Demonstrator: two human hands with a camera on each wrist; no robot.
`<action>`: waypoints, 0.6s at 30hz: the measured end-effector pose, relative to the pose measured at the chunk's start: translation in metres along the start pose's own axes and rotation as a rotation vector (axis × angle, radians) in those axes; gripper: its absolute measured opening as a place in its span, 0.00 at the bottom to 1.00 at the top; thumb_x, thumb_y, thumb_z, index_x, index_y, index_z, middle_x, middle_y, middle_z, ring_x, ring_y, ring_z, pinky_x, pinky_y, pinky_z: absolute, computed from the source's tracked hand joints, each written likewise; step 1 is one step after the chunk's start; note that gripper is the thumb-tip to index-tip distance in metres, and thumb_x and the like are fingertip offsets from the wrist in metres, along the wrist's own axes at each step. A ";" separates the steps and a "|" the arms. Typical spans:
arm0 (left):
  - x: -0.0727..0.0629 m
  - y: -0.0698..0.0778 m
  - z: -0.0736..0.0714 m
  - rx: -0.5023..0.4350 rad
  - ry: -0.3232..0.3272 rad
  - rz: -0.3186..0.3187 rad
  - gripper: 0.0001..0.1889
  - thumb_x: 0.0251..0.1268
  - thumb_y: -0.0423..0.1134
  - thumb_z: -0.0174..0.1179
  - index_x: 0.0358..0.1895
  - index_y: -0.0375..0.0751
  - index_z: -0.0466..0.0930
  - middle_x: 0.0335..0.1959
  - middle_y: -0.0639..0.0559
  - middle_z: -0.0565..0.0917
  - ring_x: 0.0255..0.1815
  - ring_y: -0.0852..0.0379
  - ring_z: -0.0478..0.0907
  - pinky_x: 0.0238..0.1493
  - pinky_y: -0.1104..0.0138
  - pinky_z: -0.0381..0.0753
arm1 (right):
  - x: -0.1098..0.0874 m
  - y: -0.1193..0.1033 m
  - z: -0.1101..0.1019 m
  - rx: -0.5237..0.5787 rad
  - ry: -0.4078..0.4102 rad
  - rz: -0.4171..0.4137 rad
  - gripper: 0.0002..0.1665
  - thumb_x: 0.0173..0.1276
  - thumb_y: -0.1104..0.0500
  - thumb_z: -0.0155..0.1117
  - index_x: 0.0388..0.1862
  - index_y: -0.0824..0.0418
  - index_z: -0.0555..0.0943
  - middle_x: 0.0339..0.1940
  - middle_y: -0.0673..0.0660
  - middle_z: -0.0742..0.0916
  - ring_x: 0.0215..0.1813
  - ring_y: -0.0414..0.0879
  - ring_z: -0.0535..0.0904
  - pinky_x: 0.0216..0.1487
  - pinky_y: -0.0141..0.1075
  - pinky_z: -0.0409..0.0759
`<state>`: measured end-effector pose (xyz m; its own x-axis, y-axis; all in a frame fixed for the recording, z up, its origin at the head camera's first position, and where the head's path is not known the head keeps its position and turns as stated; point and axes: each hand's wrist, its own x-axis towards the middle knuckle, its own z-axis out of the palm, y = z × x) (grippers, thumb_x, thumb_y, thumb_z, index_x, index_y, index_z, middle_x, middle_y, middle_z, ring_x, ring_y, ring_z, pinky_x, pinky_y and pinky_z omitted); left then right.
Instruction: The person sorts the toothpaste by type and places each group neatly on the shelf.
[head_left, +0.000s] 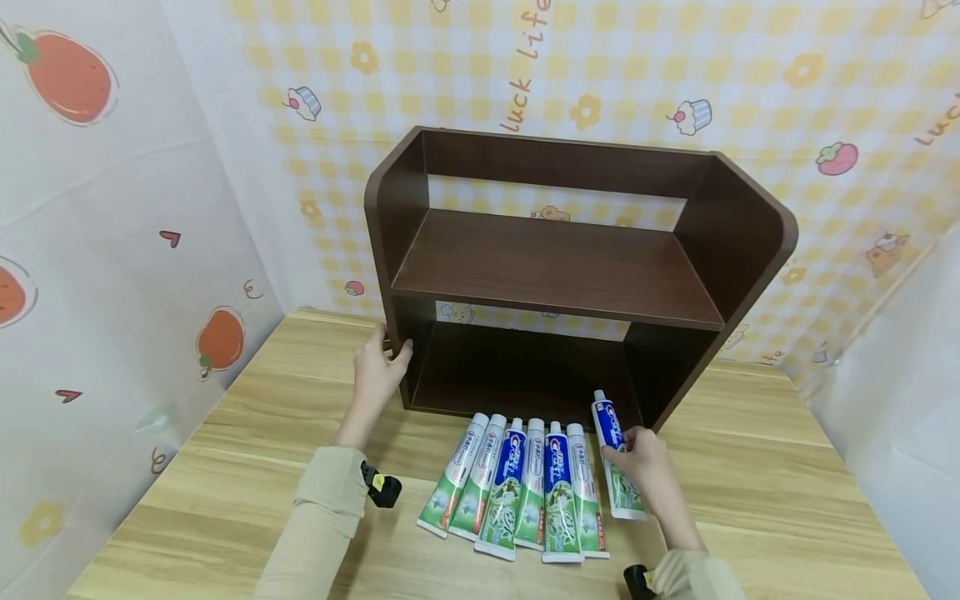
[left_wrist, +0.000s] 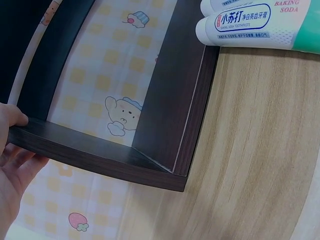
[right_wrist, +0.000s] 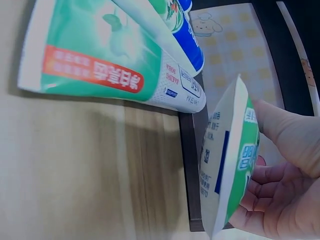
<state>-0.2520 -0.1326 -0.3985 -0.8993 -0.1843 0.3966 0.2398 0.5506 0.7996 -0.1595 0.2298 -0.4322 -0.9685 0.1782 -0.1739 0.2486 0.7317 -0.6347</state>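
A dark brown two-tier shelf (head_left: 555, 262) stands on the table. My left hand (head_left: 377, 367) grips its left side panel low down, thumb inside and fingers outside, also visible in the left wrist view (left_wrist: 15, 165). My right hand (head_left: 647, 467) holds a blue, white and green toothpaste tube (head_left: 611, 442) by its side, cap toward the shelf's lower right opening. In the right wrist view the held tube (right_wrist: 232, 160) is seen from its flat crimped end, between thumb and fingers.
Several toothpaste tubes (head_left: 512, 483) lie fanned in a row in front of the shelf, caps toward it. Wood-grain table (head_left: 772, 467) extends to both sides. A patterned cloth (head_left: 637, 75) hangs behind the shelf.
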 end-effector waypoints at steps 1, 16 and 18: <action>0.000 0.000 0.000 -0.001 0.000 -0.001 0.09 0.56 0.33 0.58 0.38 0.30 0.73 0.37 0.33 0.82 0.43 0.38 0.81 0.40 0.53 0.83 | 0.001 -0.001 -0.001 -0.001 0.001 0.001 0.24 0.55 0.59 0.64 0.42 0.79 0.73 0.29 0.65 0.80 0.27 0.46 0.73 0.24 0.33 0.74; 0.000 0.001 0.000 0.004 0.005 -0.001 0.09 0.56 0.33 0.58 0.36 0.30 0.73 0.37 0.32 0.82 0.42 0.38 0.82 0.39 0.53 0.83 | 0.021 -0.011 -0.011 -0.066 0.026 -0.030 0.24 0.55 0.58 0.64 0.39 0.78 0.73 0.29 0.67 0.80 0.26 0.47 0.74 0.23 0.33 0.73; 0.000 0.001 0.000 0.003 0.007 0.002 0.09 0.56 0.33 0.58 0.36 0.30 0.73 0.37 0.32 0.82 0.42 0.38 0.82 0.39 0.53 0.83 | 0.023 -0.013 -0.011 -0.071 0.027 -0.034 0.24 0.55 0.57 0.64 0.39 0.78 0.73 0.30 0.68 0.81 0.26 0.47 0.74 0.24 0.34 0.74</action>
<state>-0.2516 -0.1324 -0.3979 -0.8963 -0.1882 0.4015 0.2410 0.5534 0.7973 -0.1848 0.2322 -0.4197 -0.9767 0.1695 -0.1318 0.2147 0.7822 -0.5849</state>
